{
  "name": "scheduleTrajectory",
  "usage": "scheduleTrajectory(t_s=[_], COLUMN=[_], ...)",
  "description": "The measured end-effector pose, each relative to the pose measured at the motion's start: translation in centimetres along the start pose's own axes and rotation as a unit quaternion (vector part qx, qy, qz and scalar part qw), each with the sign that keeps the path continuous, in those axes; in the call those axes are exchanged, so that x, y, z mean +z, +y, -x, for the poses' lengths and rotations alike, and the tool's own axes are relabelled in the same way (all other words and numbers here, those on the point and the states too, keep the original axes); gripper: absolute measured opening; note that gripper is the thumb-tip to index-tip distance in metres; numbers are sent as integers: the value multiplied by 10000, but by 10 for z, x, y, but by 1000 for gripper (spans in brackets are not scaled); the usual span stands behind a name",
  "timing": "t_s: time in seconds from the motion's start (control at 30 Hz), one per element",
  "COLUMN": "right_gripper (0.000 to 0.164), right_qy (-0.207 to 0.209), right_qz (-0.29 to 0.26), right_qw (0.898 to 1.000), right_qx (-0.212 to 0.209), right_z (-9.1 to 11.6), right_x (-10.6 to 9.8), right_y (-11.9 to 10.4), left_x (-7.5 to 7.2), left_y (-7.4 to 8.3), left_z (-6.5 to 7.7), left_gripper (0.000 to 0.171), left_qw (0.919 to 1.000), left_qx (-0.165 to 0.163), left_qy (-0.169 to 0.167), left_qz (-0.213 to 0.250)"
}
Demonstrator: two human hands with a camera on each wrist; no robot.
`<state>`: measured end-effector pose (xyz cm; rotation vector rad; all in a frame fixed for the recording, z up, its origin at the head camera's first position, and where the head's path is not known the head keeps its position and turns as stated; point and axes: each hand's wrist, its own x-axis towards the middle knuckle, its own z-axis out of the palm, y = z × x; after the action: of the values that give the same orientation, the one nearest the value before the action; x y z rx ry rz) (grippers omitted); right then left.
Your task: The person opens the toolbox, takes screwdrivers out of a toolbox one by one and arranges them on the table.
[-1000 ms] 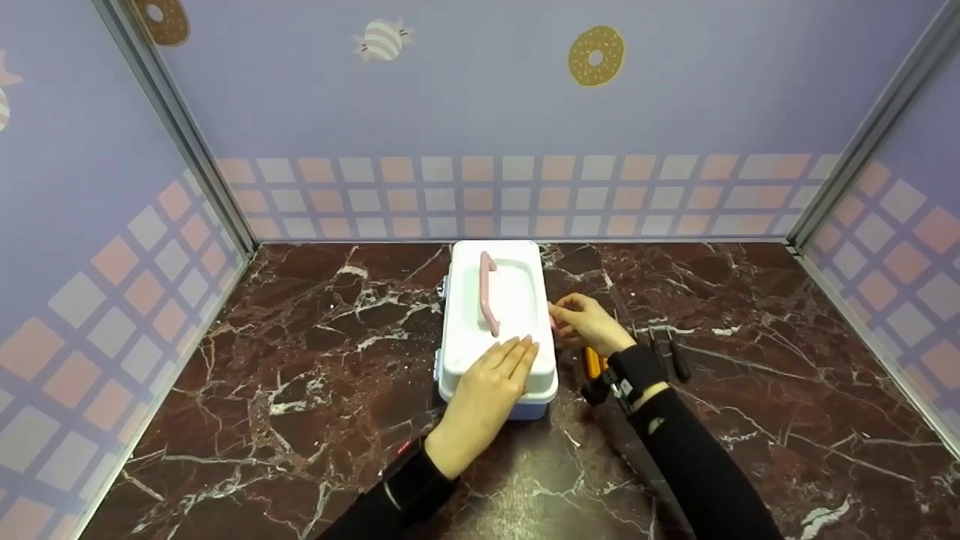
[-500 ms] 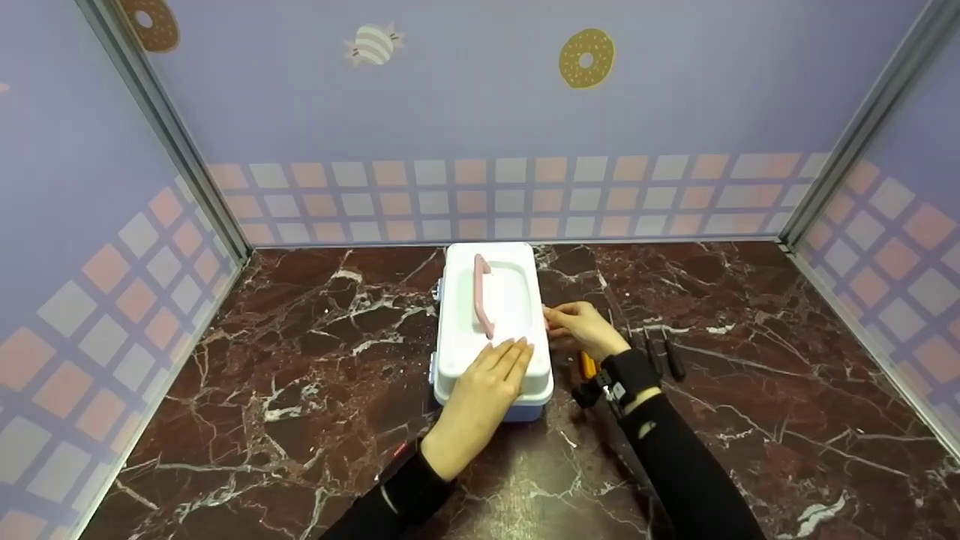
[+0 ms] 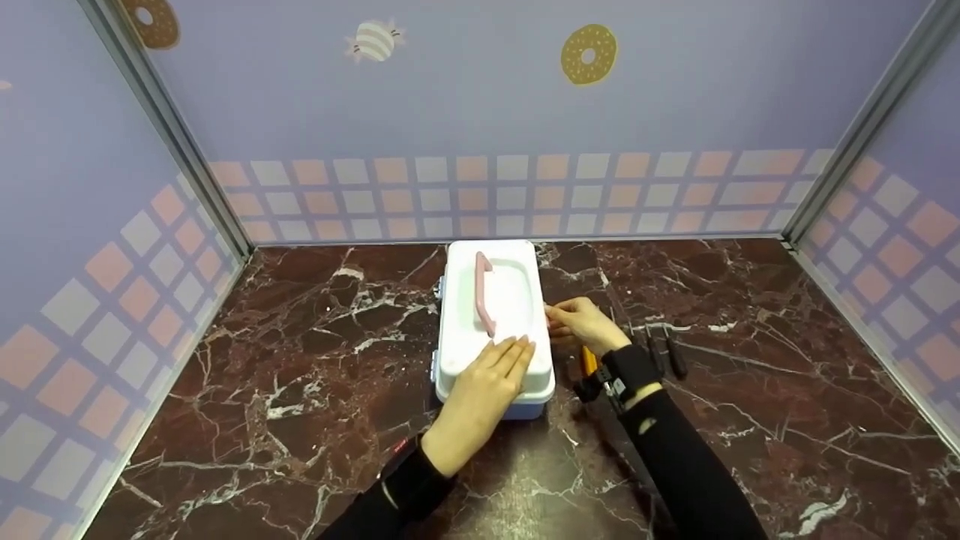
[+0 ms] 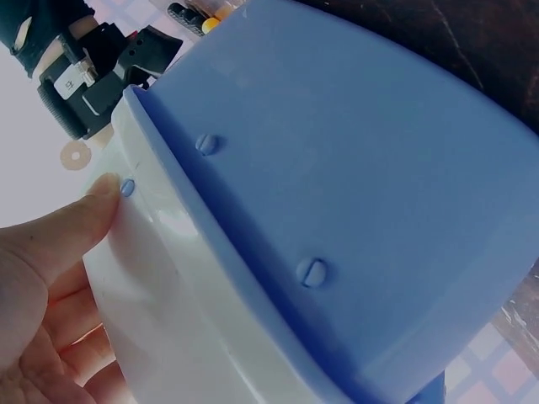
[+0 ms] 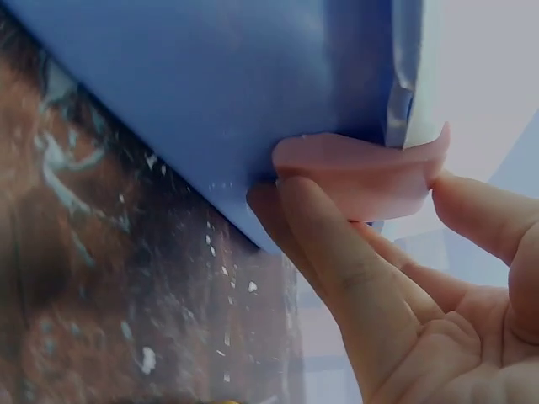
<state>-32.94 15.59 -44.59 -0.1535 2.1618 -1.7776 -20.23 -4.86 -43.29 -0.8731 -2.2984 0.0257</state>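
Observation:
A storage box with a white lid, a blue base and a pink carrying handle stands on the marbled table, lid down. My left hand rests on the near end of the lid, fingers extended, and in the left wrist view its thumb lies along the lid's edge. At the box's right side, my right hand pinches a pink latch. The right wrist view has the thumb at the latch's upper end and fingertips at its lower end, against the blue wall.
An orange-handled tool lies partly hidden under the right wrist. Thin tools with dark handles lie further right. Blue clasps or hinges line the box's left side. A patterned wall stands close behind the box.
Both hands keep their places on the box. The right hand's fingers shift only slightly at the latch. The head view has moved a little.

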Motion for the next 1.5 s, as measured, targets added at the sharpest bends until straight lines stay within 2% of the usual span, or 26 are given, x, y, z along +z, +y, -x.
scheduleTrajectory(t_s=[0.13,0.2,0.23,0.3,0.37,0.43,0.5,0.6,0.67,0.73,0.83,0.93,1.0,1.07,1.17,1.27,1.37,1.5], right_gripper=[34,33,32,32,33,37,42,50,56,61,65,67,66,64,61,60,60,60], right_qy=[178,388,513,815,1110,1295,1330,1351,1394,1504,1717,1884,1938,1948,1957,2000,2051,2055], right_qz=[570,1067,1422,2192,2993,3590,3968,4408,4679,4873,5068,5115,5137,5155,5114,5058,5039,5006], right_qw=[9982,9932,9875,9691,9407,9132,8948,8735,8596,8474,8315,8238,8211,8197,8218,8240,8234,8248], right_qx=[-106,-266,-440,-787,-1150,-1431,-1556,-1567,-1508,-1476,-1496,-1557,-1561,-1563,-1576,-1587,-1612,-1640], right_z=[2,4,5,6,8,11,15,25,30,35,41,47,50,52,55,56,56,56], right_x=[4,5,6,6,5,4,3,-2,-5,-9,-13,-17,-19,-21,-24,-27,-29,-30], right_y=[-4,-6,-7,-8,-8,-5,-1,6,11,14,19,24,28,32,38,43,46,47], left_x=[1,1,1,1,1,0,-1,-2,-3,-3,-4,-4,-4,-3,-2,-1,0,1], left_y=[1,2,2,2,2,1,1,1,0,-2,-8,-16,-21,-24,-27,-28,-28,-29], left_z=[2,2,2,1,0,0,1,1,0,0,-2,-1,0,1,2,3,2,1], left_gripper=[47,45,45,45,48,52,56,62,69,79,98,119,129,134,135,132,128,121], left_qw=[9999,9997,9997,9996,9997,9998,9992,9953,9922,9922,9939,9902,9836,9762,9691,9686,9701,9742], left_qx=[20,14,-1,-32,-55,-104,-219,-506,-698,-804,-936,-1305,-1650,-1948,-2148,-2068,-1830,-1483], left_qy=[65,108,124,144,161,178,166,85,16,-24,-39,-185,-364,-579,-778,-755,-661,-682], left_qz=[-134,-197,-217,-235,-182,-13,284,826,1031,953,585,463,631,762,930,1154,1450,1560])
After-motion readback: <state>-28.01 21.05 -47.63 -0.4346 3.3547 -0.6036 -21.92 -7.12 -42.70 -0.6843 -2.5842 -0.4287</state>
